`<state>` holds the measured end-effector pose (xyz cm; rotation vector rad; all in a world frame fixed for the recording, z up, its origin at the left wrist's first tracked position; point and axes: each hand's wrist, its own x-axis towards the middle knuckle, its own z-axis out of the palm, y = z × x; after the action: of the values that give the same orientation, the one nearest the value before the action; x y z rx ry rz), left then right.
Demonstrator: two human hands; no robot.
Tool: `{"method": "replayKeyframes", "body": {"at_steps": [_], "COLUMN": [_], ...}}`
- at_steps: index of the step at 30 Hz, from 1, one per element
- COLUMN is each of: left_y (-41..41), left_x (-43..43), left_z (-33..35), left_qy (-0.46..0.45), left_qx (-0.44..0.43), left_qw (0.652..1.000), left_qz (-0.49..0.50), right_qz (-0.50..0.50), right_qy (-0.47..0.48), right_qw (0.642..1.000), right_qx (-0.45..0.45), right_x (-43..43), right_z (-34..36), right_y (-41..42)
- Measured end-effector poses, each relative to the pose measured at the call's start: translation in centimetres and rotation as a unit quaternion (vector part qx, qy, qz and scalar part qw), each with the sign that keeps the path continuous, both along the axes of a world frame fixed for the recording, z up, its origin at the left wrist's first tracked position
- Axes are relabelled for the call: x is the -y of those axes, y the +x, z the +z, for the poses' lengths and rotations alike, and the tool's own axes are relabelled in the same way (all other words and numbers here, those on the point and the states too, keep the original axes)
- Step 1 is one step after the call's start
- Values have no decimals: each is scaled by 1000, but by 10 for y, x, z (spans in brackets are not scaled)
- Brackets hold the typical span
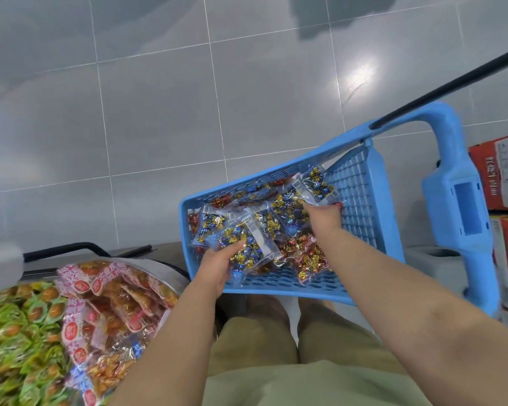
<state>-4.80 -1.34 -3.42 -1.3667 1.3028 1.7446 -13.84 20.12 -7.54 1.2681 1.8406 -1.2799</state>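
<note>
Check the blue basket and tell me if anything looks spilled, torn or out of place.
Nothing looks spilled or torn. The candy bags lie jumbled and overlapping in the blue basket, one leaning against its far wall. The left hand grips the nearest bag.

Basket (276, 291): moulded blue plastic, smooth, slight sheen, lattice walls. Candy bags (247, 244): thin clear plastic film, glossy and crinkled, with white paper-look barcode labels; sweets inside are in shiny gold, blue and red foil. Black bar (452, 80) at the basket handle: smooth, semi-matt, material unclear. Floor (159, 112): grey tiles, polished, very glossy, light glare on them. Snack packs (112, 303): glossy printed plastic film, pink and clear. Green wrapped sweets (18, 326): shiny plastic wrappers, blurred. Bin rim (170, 268): grey metal, brushed look, dull sheen. Boxes (493, 171): printed red cardboard, matt. Shorts (276, 361): khaki woven cloth, matt.
</note>
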Motion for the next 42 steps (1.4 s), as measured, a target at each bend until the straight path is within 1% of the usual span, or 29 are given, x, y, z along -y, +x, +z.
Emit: {"method": "replayKeyframes", "body": {"at_steps": [1,4,7,8,9,11,13,15,17,19,21,23,24,25,27,29,30,31,32,33,34,35,38,41,42], "left_y": [3,11,15,16,16,16,13,7,2,-4,-10,-13,-13,-12,-5,2,6,8,9,12,14,16,22,28,29], "left_x": [3,10,12,12,12,12,10,8,4,-1,-7,-7,-5,-5,-3,-2,-2,-1,-1,0,1,1,8,18,21], "left_z": [-2,-5,-1,-1,0,4,5,7,8,13,20,21,21,24,26,23,20,18,16,12,9,10,9,7,7], "left_qy": [-11,-28,-37,-37,-36,-35,-41,-41,-36,-21,14,56,62,64,49,37,25,9,-1,-6,-5,-4,-11,-47,-57], "left_qx": [-2,1,8,6,2,-4,-2,-5,-9,-15,-23,-19,-23,-24,-27,-29,-27,-21,-13,-7,-5,-6,-2,2,3], "left_qw": [1000,999,997,997,997,995,993,994,996,998,998,995,996,997,994,991,992,994,996,998,1000,1000,998,995,994], "left_qz": [9,40,61,68,75,92,106,106,85,61,65,74,59,19,-90,-123,-120,-108,-87,-61,-29,-1,54,87,96], "right_qz": [0,56,60,58,35,-68,-144,-165,-152,-110,-16,99,150,195,273,322,311,261,178,80,-2,-47,-78,-118,-186], "right_qy": [2,10,35,13,-25,-117,-190,-246,-279,-325,-354,-338,-320,-302,-289,-281,-260,-216,-147,-63,6,42,28,23,29], "right_qw": [1000,996,995,997,999,991,971,955,948,939,935,936,935,933,917,904,914,940,972,993,998,997,996,991,981], "right_qx": [18,73,71,56,33,-5,-25,-22,-10,5,17,18,9,-2,-14,-11,-16,-28,-41,-57,-64,-54,19,50,45], "right_x": [-7,-17,-13,-13,-13,-19,-28,-36,-43,-43,-34,-20,-12,-4,10,19,21,21,19,14,8,1,-12,-19,-21], "right_z": [-7,-25,-27,-26,-23,-11,7,23,35,43,47,49,50,50,51,47,42,36,29,21,12,2,-19,-33,-33], "right_y": [-4,-11,-13,-12,-10,-4,2,11,20,30,36,37,37,36,33,29,26,22,16,10,4,-1,-12,-17,-20]}}
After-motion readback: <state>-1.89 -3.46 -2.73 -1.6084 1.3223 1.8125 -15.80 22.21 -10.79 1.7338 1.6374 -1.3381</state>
